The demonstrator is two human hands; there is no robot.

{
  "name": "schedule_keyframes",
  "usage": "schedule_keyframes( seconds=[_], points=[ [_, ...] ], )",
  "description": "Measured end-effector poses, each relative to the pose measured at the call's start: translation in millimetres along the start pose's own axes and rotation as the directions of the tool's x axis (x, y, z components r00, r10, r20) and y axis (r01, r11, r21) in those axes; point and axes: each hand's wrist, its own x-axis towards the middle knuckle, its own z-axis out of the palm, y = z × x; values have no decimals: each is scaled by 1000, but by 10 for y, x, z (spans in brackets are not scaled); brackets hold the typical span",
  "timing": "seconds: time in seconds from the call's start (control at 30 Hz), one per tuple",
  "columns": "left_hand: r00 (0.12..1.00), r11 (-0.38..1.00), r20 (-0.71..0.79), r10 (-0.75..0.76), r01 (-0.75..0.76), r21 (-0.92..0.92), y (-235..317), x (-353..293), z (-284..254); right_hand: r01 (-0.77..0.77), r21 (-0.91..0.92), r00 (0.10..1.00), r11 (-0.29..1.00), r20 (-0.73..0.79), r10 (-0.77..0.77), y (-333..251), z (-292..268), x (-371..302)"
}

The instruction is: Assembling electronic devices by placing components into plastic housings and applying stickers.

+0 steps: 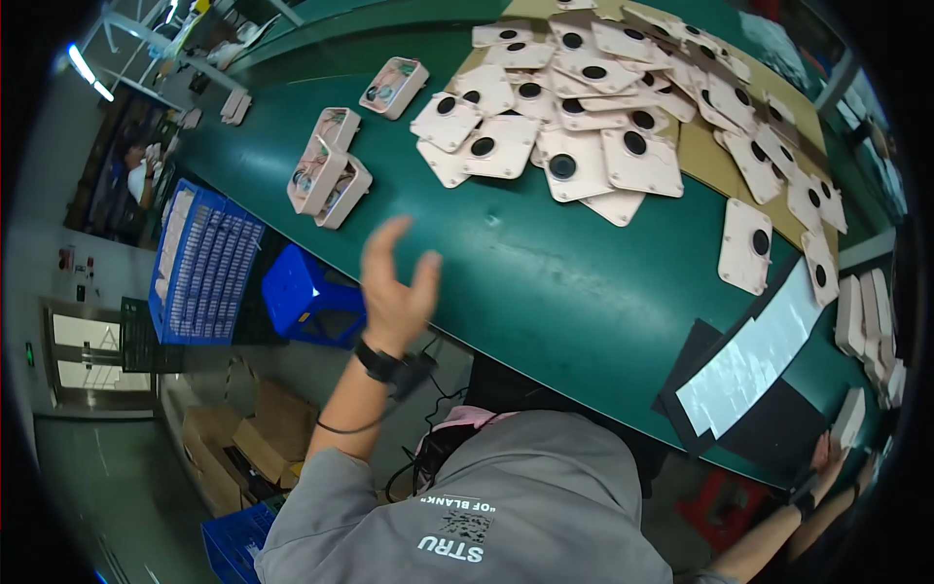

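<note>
My left hand [397, 292] is held above the near edge of the green table [574, 302]. Its fingers and thumb are spread with nothing between them. Open pale pink plastic housings [342, 195] with wires inside stand just beyond it, and a similar housing [393, 88] lies farther back. At the far right, my right hand [827, 456] grips the lower end of a pale plastic housing [849, 419]. The picture's rim partly hides those fingers. Several more housings [849, 316] stand in a row beyond that hand.
Pale square covers with black discs [576, 165] are heaped on brown cardboard [710, 161]. Silvery sheets [749, 355] lie on black sheets [778, 428] near the right hand. Left of the table are a blue stool [302, 292], a blue crate [209, 273] and cardboard boxes [258, 438].
</note>
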Motion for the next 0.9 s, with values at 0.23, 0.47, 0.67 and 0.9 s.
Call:
schedule_keyframes(
  seconds=[0.23,0.47,0.67,0.9],
  points=[
    [799,861,-374,-472,508,-1,-2768,906,-1307,355,-517,915,779,362,-177,733,1753,-1800],
    [754,574,357,-552,654,-493,-3494,1203,-979,475,-687,583,550,714,388,2318,4005,-3910],
    [796,491,205,-569,529,-692,-2453,781,-499,573,-587,193,572,775,601,3472,5037,-4489],
    [792,475,214,-571,532,-700,-270,145,266,736,-452,272,505,880,390,3852,5142,-4645]
  ],
)
